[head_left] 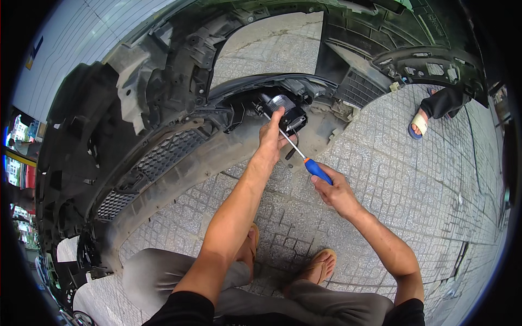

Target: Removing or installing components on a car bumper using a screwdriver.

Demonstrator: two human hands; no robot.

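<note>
My left hand (273, 131) is closed on a small lamp unit (289, 117) with a clear lens and black housing, set in the inner side of a black plastic car bumper (163, 130); its thumb lies beside a screwdriver shaft and some fingers are hidden. My right hand (337, 193) grips the blue-and-orange handle of the screwdriver (318, 171). The metal shaft runs up-left past my left hand to the lamp's mount, where the tip is hard to make out. A short black cable (290, 152) hangs below the lamp.
Honeycomb grilles (166, 153) run along the bumper's lower left. My sandalled feet (321, 266) stand on patterned paving (380, 206). Another person's foot (418, 124), in a sandal with a dark trouser leg, is at the right beside the bumper. A white vehicle (65, 38) is at upper left.
</note>
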